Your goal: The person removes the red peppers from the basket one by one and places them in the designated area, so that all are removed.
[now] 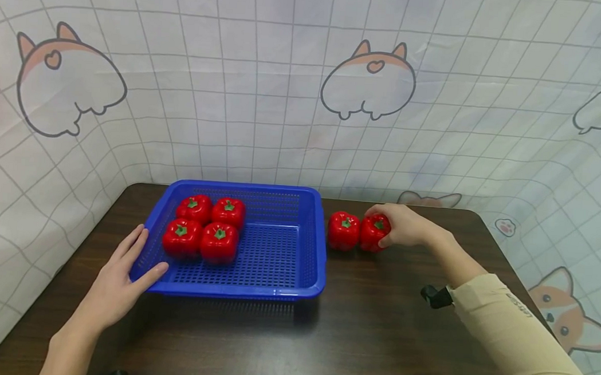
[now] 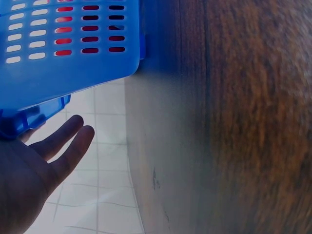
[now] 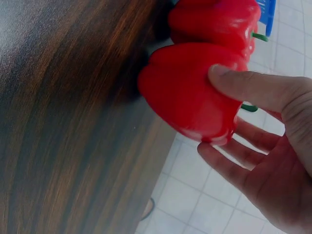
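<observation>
My right hand (image 1: 404,223) holds a red bell pepper (image 1: 372,233) from above, near the table's back right. In the right wrist view the thumb lies across that glossy bell pepper (image 3: 190,92), with fingers at its other side. A second red bell pepper (image 1: 343,231) stands beside it, close to the blue basket (image 1: 312,268). Several more red bell peppers (image 1: 219,243) are grouped in the basket's left half. At the basket's left rim rests my left hand (image 1: 113,285), its fingers (image 2: 73,151) straight and the thumb over the front left corner.
Everything stands on a dark wooden table (image 1: 374,341). A white gridded cloth (image 1: 263,122) with cartoon dogs hangs behind and at both sides. Near the right sleeve (image 1: 519,333) is a small black object (image 1: 435,297).
</observation>
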`<state>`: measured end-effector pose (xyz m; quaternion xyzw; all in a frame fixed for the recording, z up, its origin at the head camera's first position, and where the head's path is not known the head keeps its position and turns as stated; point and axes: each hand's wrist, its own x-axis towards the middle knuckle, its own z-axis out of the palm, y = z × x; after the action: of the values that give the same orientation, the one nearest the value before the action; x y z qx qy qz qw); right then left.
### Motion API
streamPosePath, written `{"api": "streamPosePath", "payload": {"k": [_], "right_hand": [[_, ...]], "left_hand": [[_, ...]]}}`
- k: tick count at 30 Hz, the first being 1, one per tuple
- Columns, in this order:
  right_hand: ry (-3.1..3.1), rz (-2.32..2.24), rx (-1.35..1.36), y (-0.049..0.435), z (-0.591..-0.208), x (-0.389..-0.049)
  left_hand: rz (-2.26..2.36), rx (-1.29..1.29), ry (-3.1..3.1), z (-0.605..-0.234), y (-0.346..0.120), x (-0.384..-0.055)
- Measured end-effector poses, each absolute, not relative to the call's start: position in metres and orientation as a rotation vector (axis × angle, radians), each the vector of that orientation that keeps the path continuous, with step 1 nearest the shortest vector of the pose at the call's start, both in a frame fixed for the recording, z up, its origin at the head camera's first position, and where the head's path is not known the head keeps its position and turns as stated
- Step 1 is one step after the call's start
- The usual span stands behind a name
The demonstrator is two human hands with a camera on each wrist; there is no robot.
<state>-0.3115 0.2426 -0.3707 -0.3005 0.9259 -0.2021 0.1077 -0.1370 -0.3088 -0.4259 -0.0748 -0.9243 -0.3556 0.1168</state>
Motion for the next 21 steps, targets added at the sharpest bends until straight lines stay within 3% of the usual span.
{"api": "streamPosePath", "payload": {"k": [21], "right_hand": [[2.713, -0.634, -0.822, 0.231, -0.342, -0.315]], "left_hand": [[-1.037, -0.213, -2.707, -0.425, -0.31, -0.138]]}}
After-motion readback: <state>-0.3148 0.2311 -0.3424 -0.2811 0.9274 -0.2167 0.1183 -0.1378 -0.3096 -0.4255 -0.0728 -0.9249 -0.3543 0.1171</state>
